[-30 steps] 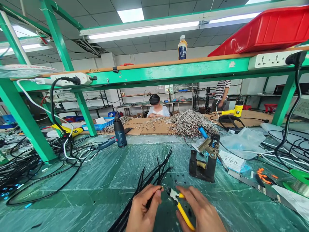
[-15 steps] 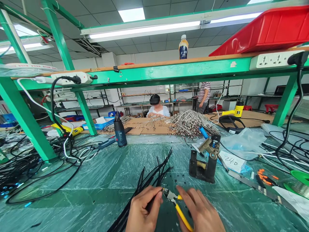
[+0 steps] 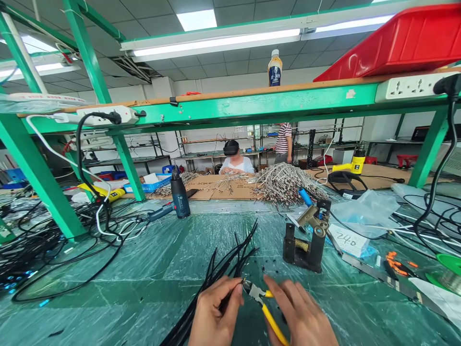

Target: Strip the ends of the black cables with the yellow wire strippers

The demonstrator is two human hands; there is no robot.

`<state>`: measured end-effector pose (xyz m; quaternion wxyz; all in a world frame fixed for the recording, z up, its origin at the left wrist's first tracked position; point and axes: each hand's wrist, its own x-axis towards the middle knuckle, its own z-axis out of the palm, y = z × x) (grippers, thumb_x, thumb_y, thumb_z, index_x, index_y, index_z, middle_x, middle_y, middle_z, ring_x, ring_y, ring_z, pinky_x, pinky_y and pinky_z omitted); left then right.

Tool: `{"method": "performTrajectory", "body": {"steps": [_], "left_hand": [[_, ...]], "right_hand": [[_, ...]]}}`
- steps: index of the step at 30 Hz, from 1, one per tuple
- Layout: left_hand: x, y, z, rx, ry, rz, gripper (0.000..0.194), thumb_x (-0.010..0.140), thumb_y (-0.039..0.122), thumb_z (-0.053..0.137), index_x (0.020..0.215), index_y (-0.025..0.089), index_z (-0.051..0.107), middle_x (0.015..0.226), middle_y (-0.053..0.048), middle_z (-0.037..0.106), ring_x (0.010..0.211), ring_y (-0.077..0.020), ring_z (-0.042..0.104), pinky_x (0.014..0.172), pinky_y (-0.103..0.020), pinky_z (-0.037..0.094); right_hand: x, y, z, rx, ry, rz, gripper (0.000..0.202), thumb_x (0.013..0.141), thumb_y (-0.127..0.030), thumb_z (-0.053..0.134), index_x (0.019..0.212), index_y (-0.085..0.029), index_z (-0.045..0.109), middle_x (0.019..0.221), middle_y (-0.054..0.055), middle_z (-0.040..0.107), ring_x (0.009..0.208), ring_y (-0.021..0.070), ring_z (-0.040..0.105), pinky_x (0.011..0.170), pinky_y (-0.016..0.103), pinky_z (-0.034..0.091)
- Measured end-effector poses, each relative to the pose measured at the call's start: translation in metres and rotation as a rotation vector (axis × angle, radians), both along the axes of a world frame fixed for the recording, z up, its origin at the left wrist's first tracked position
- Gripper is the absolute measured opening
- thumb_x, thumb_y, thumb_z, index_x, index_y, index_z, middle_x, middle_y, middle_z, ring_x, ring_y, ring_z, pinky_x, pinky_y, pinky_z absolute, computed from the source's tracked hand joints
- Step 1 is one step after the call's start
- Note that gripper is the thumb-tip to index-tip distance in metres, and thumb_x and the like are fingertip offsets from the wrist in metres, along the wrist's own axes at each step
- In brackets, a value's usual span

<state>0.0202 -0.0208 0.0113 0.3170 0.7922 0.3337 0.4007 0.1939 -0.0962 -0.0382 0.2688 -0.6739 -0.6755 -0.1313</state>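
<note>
Wearer's two hands (image 3: 216, 307), one yellow-handled cutter (image 3: 256, 292)

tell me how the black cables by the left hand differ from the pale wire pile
The black cables form a narrow bundle; the pale wire pile is greyish and spreads into a broad mound. The black cables lie low, while the pale wire pile heaps up. Both are groups of thin strands.

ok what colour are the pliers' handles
Yellow: the handles of the pliers in the right hand, seen best in the head view.
</note>
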Motion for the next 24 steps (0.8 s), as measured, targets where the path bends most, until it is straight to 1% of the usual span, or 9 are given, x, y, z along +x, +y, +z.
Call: {"method": "performTrajectory", "body": {"steps": [2,5,7,12,16,22,24], "left_hand": [[0.0,0.0,0.0,0.003,0.006,0.003,0.028,0.092,0.031,0.049,0.071,0.018,0.062,0.065,0.0,0.058,0.063,-0.0134,0.056,0.062,-0.021,0.041],[-0.001,-0.001,0.0,0.017,0.016,-0.017,0.029,0.092,0.031,0.048,0.07,0.018,0.061,0.065,0.0,0.058,0.063,-0.0132,0.056,0.062,-0.021,0.041],[-0.001,-0.002,0.002,0.028,0.023,-0.022,0.029,0.092,0.03,0.048,0.07,0.018,0.061,0.065,0.0,0.057,0.062,-0.0134,0.056,0.061,-0.021,0.041],[0.001,-0.005,0.006,0.04,0.02,0.009,0.027,0.092,0.03,0.049,0.07,0.018,0.062,0.066,-0.001,0.058,0.063,-0.014,0.057,0.062,-0.021,0.042],[0.0,-0.006,0.008,0.03,0.054,0.046,0.03,0.091,0.03,0.049,0.068,0.018,0.062,0.067,-0.003,0.06,0.064,-0.0149,0.058,0.063,-0.021,0.043],[-0.001,-0.006,0.008,0.045,0.079,0.036,0.025,0.091,0.03,0.05,0.077,0.018,0.066,0.069,-0.005,0.061,0.066,-0.017,0.059,0.064,-0.022,0.043],[0.0,-0.007,0.008,0.036,0.069,0.04,0.025,0.091,0.03,0.05,0.076,0.018,0.066,0.067,-0.004,0.059,0.064,-0.0168,0.058,0.063,-0.022,0.042]], "right_hand": [[0.004,0.0,0.0,0.002,-0.041,0.016,0.082,0.058,-0.012,0.055,0.137,-0.025,0.036,0.095,0.008,0.059,0.081,0.0279,0.058,0.065,0.041,0.054],[0.009,0.001,0.0,-0.001,-0.1,0.066,0.086,0.061,-0.012,0.053,0.143,-0.023,0.026,0.095,0.008,0.059,0.079,0.0267,0.06,0.061,0.038,0.055],[0.008,0.001,0.0,-0.006,-0.111,0.058,0.089,0.061,-0.012,0.053,0.144,-0.022,0.023,0.094,0.008,0.059,0.078,0.0268,0.059,0.06,0.038,0.055],[-0.002,0.001,0.0,0.01,-0.096,-0.051,0.092,0.055,-0.012,0.059,0.141,-0.021,0.029,0.092,0.008,0.057,0.08,0.029,0.056,0.065,0.045,0.053],[-0.006,0.001,0.0,0.011,-0.08,-0.063,0.091,0.057,-0.013,0.061,0.141,-0.023,0.03,0.091,0.007,0.056,0.077,0.0269,0.055,0.063,0.042,0.052],[-0.003,0.002,-0.002,0.025,-0.124,-0.06,0.09,0.056,-0.011,0.063,0.14,-0.021,0.031,0.09,0.007,0.057,0.078,0.0282,0.057,0.061,0.043,0.054],[-0.003,0.001,-0.001,0.032,-0.14,-0.054,0.09,0.056,-0.01,0.063,0.14,-0.021,0.032,0.09,0.007,0.058,0.077,0.0278,0.057,0.061,0.042,0.055]]}}
